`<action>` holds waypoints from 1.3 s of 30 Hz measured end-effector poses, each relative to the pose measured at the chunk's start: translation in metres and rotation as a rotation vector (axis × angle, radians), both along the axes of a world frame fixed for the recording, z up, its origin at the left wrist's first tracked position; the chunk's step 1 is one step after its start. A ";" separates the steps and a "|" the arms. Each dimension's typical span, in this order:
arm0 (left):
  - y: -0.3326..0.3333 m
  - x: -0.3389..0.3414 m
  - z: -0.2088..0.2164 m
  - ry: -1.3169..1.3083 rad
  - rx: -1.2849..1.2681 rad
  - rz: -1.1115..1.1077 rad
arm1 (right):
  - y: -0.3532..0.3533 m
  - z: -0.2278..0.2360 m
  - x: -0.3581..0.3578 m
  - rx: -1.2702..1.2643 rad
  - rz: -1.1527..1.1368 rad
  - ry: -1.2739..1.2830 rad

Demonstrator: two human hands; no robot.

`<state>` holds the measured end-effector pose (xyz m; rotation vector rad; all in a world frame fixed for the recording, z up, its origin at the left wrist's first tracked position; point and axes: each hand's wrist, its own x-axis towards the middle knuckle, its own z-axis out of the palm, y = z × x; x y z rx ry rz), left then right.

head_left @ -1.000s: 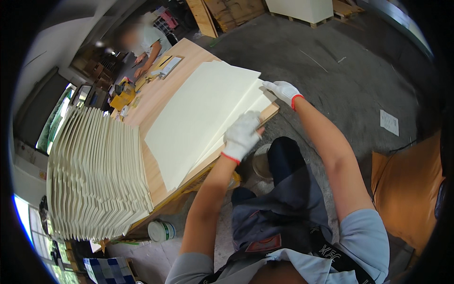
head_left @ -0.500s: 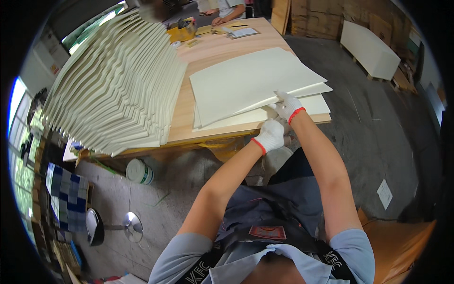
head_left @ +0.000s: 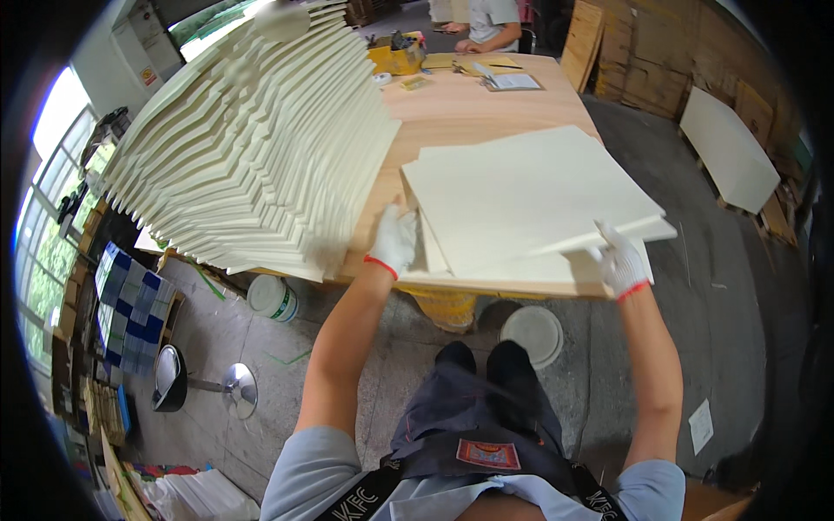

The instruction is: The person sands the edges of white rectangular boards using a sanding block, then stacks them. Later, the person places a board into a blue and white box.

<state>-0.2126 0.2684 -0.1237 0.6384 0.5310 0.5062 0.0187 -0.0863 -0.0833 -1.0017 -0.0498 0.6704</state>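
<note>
Several large white sheets [head_left: 530, 191] lie loosely stacked, with their edges out of line, on the wooden table. My right hand [head_left: 620, 265], in a white glove with a red cuff, grips the sheets near their front right corner, with a finger stretched over the top one. At their left side, my left hand [head_left: 395, 240], gloved the same way, stands with fingers extended beside the edge; whether it touches is hard to tell. A tall fanned pile of white folded sheets [head_left: 261, 165] rises left of that hand.
Farther back on the wooden table [head_left: 495, 108] are a yellow box [head_left: 395, 56] and a clipboard [head_left: 514, 82]. Another person [head_left: 491, 26] is at the far end. A lidded bucket [head_left: 532, 337] stands below the front edge, and a stool [head_left: 169, 378] lies at left.
My hands have moved apart: the left went from the front edge to the sheets' left side, the right farther right. The loose sheets sit more evenly. My view has shifted.
</note>
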 end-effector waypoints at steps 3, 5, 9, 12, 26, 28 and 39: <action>0.011 0.031 0.015 0.173 0.118 -0.115 | -0.023 -0.009 0.014 -0.105 0.004 -0.042; -0.006 0.040 0.029 0.253 0.277 -0.210 | -0.034 -0.006 0.014 -0.093 0.036 -0.033; -0.039 0.033 0.067 0.172 0.573 -0.260 | -0.052 0.001 0.017 -0.023 0.007 -0.035; -0.090 0.013 0.150 0.214 0.911 -0.073 | -0.052 0.020 0.022 0.040 0.032 -0.007; -0.100 -0.144 0.396 0.120 1.005 1.217 | 0.213 0.368 -0.023 0.557 0.786 -0.157; -0.041 -0.178 0.426 -0.223 1.058 1.001 | 0.243 0.390 -0.077 0.457 0.889 -0.285; 0.101 -0.239 0.418 0.181 0.512 0.965 | 0.398 0.372 -0.171 0.500 1.087 -0.114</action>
